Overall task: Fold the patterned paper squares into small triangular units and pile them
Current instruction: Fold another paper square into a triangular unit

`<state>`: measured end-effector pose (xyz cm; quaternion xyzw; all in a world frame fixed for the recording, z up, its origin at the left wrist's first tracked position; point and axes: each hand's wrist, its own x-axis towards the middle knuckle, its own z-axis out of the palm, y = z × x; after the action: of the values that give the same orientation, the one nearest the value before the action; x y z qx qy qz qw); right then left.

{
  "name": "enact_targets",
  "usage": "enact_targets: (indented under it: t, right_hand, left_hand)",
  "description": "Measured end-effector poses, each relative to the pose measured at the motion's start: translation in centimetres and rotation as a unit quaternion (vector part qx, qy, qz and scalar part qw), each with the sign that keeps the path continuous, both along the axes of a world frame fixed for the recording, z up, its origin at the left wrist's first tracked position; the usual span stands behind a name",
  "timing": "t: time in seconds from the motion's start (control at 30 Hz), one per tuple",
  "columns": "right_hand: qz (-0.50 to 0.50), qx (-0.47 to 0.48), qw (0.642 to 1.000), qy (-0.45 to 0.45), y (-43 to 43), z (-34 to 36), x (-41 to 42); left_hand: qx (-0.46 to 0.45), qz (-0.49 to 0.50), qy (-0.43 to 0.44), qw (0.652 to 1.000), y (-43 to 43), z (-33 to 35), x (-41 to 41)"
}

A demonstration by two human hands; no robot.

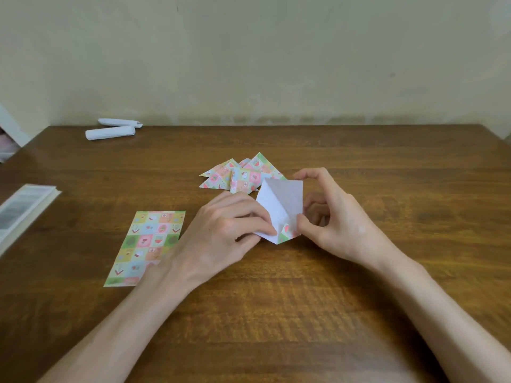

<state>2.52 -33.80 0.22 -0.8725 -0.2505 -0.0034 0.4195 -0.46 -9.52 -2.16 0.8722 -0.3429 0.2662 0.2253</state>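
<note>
Working a half-folded sheet just in front of the pile of finished triangles, white side up, far edge reaching the pile's near edge. Pinching the sheet's left flap with the left hand, likely pinning the crease true. Gripping the near patterned corner with the right hand, forefinger up at the far corner, seemingly steering the next flap. Keeping flat paper left of the pile and nearer, for easy reach. Leaving bare table right of the pile and nearer, giving turning room; keeping rolls far left, beyond the pile
</note>
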Motion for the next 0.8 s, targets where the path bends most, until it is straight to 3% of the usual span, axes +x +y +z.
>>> enact_targets:
  t: [0.17,0.37,0.53,0.8]
  right_hand:
    - [0.000,-0.047,0.998,-0.043,0.5,-1.5,0.0]
    - [0.012,-0.085,0.991,-0.103,0.2,-1.9,0.5]
    - [0.058,-0.063,0.995,-0.056,-0.2,-1.7,0.5]
    - [0.105,-0.114,0.988,-0.020,-1.3,-0.7,0.9]
  left_hand:
    - [0.059,-0.014,0.058,0.996,0.2,-0.3,-0.2]
    - [0.058,-0.009,0.135,0.989,0.5,-0.1,-0.4]
    - [0.052,0.002,0.145,0.988,0.4,-0.1,-0.4]
    - [0.040,0.020,0.156,0.987,0.4,0.1,-0.5]
